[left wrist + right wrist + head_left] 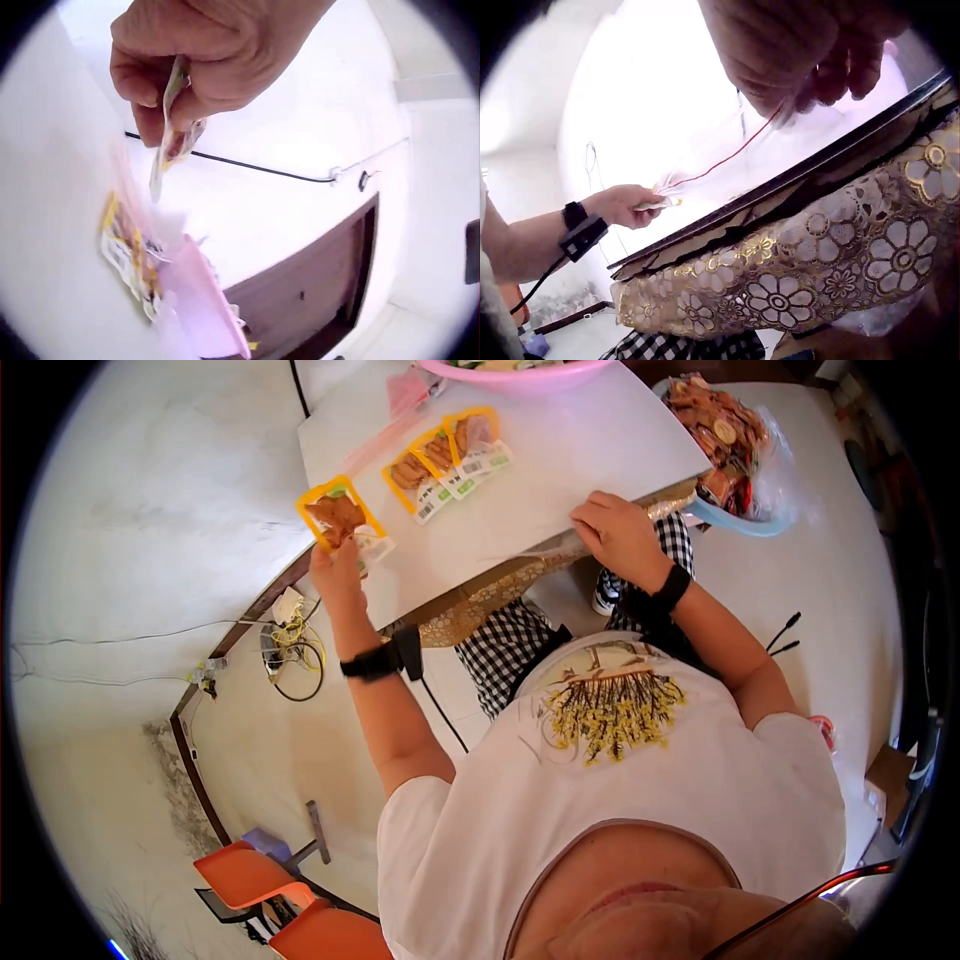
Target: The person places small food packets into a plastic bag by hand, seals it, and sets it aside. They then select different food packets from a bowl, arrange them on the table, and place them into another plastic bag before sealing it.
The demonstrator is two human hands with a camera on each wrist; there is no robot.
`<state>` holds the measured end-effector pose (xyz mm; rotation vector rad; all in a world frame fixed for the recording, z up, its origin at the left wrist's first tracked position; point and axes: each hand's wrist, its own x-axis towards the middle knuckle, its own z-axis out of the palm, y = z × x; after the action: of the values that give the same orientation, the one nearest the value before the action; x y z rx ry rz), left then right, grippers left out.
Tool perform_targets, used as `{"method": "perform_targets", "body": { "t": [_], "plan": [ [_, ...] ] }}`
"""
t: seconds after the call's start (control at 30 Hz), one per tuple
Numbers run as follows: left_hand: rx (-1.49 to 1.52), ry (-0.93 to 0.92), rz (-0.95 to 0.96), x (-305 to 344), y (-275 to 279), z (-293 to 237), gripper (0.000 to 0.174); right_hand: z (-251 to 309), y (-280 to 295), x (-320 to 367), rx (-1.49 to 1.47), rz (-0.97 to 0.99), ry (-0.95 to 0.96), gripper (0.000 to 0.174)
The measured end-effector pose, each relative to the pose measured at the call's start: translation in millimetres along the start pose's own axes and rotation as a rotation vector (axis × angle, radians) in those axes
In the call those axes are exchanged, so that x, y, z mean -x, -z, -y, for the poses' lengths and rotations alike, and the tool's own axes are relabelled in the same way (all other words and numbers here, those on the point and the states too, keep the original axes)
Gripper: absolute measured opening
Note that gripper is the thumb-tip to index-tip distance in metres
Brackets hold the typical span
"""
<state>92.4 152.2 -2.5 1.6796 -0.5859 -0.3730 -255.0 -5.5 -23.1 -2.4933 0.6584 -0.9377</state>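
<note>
My left hand (340, 578) pinches the lower edge of a yellow-bordered snack packet (338, 512) with brown pieces showing in it, at the table's left side. Edge-on, the same packet (171, 127) sits between thumb and fingers in the left wrist view. Near the table's front edge is my right hand (622, 538), its fingers curled. In the right wrist view, a thin clear plastic piece with a red line (727, 159) runs from the left hand to the right fingertips, which pinch its end. Three similar packets (437, 460) lie overlapping on the table.
The white table (560, 470) has a patterned gold cloth (780, 300) hanging below its front edge. A pink basin (520, 374) stands at the back. To the right, a blue basin (745, 520) holds many reddish packets. Pink plastic (408, 392) lies near the back left.
</note>
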Motion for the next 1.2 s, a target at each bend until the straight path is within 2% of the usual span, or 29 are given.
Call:
{"method": "perform_targets", "body": {
  "t": [0.03, 0.13, 0.27, 0.37, 0.5, 0.6, 0.7, 0.83, 0.93, 1.03, 1.13, 1.2],
  "plan": [
    [0.061, -0.005, 0.041, 17.2, 0.5, -12.5, 0.019, 1.0, 0.4, -1.2, 0.013, -0.013, 0.021, 0.005],
    [0.070, 0.054, 0.317, 67.4, 2.8, -37.6, 0.021, 2.7, -1.4, -0.5, 0.001, -0.007, -0.019, 0.004],
    [0.282, 0.304, 0.769, 124.2, -24.2, -45.9, 0.023, 5.2, -1.8, 0.5, 0.006, -0.027, -0.018, 0.005],
    [0.436, 0.600, 0.856, 139.0, -51.9, -40.9, 0.023, 5.4, -2.5, 1.5, 0.008, -0.028, -0.020, 0.005],
    [0.435, 0.665, 0.935, 125.9, -66.0, -23.5, 0.020, 7.2, 1.9, 2.6, 0.001, -0.024, -0.024, 0.005],
    [0.500, 0.697, 0.906, 120.0, -74.4, -22.7, 0.028, 4.6, 6.5, 4.5, 0.042, 0.023, 0.008, 0.004],
    [0.444, 0.649, 0.808, 122.9, -88.7, -36.0, 0.029, 4.9, 11.1, 5.9, 0.063, 0.046, 0.061, 0.005],
    [0.544, 0.527, 0.759, 117.1, -105.0, -7.8, 0.033, 2.2, 11.2, 10.0, 0.038, 0.073, 0.073, 0.007],
    [0.500, 0.434, 0.615, 121.0, -123.5, -9.3, 0.038, -1.1, 12.4, 13.8, 0.049, 0.102, 0.090, 0.006],
    [0.332, 0.272, 0.485, 132.7, -137.5, -14.1, 0.046, -5.4, 12.7, 15.4, 0.012, 0.089, 0.077, 0.006],
    [0.030, -0.032, 0.510, 132.4, -134.8, -1.1, 0.063, -8.6, 11.2, 16.7, -0.013, 0.056, 0.061, 0.005],
    [-0.383, -0.127, 0.496, 133.5, -131.2, -16.8, 0.068, -8.9, 12.4, 16.9, -0.016, 0.065, 0.038, 0.005]
  ]
}}
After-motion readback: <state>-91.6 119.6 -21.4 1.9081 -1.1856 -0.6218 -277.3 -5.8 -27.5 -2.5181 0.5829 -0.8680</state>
